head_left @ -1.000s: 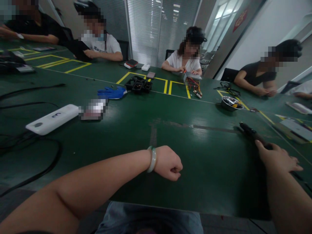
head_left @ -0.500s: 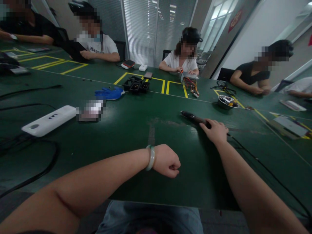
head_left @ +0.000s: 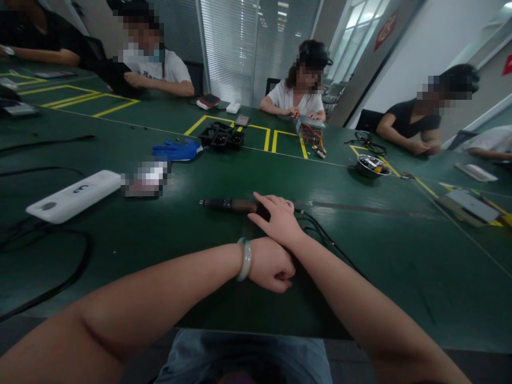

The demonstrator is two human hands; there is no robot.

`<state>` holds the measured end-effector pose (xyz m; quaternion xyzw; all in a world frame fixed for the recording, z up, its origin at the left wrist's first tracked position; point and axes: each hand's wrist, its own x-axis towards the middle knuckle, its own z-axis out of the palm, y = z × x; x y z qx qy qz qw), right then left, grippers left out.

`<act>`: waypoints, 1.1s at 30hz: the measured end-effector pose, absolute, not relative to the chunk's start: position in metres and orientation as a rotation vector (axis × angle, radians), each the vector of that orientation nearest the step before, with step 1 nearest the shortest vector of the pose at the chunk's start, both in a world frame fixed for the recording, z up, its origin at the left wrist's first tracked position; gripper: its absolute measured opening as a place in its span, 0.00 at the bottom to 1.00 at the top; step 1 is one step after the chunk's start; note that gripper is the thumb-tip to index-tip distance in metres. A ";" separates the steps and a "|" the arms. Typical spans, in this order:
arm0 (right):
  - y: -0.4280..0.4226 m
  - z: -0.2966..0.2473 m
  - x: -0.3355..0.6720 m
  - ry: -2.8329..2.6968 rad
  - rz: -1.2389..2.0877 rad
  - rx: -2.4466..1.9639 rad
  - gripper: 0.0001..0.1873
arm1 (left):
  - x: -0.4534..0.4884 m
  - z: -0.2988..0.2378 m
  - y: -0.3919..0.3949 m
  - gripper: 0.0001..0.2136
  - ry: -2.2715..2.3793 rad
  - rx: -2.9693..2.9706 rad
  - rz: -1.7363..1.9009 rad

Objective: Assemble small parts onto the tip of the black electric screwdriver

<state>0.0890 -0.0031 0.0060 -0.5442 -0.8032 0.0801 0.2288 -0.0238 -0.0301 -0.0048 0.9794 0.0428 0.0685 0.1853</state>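
Observation:
An electric screwdriver (head_left: 236, 205) with a cord lies on the green table, its tip pointing left. Loosely around its rear part is my right hand (head_left: 278, 213), thumb on the near side and fingers on the far side. My left hand (head_left: 270, 264), palm down and with a pale bangle at the wrist, is closed in a fist just below the right wrist. Whether anything is inside the fist is hidden. The two hands overlap in view; I cannot tell if they touch.
A white power strip (head_left: 76, 197), a blurred-out flat item (head_left: 146, 180), a blue glove (head_left: 176, 150) and black parts (head_left: 222, 137) are to the left. At the right stands a metal bowl (head_left: 373, 166) of small parts. Several people sit around the table; one works beside coloured wires (head_left: 312, 136).
My right hand has moved left with the electric screwdriver, from the right side of the table to just beyond my left fist. The left fist has hardly moved.

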 end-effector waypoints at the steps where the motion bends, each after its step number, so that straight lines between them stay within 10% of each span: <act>1: -0.004 0.010 0.095 -2.174 0.270 -1.455 0.32 | -0.024 -0.004 -0.029 0.13 0.119 2.764 0.207; 10: -0.033 0.043 0.206 -1.906 0.314 -1.992 0.14 | -0.029 0.009 -0.004 0.17 0.789 2.797 0.826; 18: -0.045 0.023 0.204 -2.133 0.359 -2.183 0.03 | -0.034 -0.008 0.022 0.27 1.123 2.805 0.581; 33: -0.023 0.020 0.236 -1.441 0.183 -1.882 0.08 | -0.041 0.015 0.019 0.22 0.954 2.863 0.369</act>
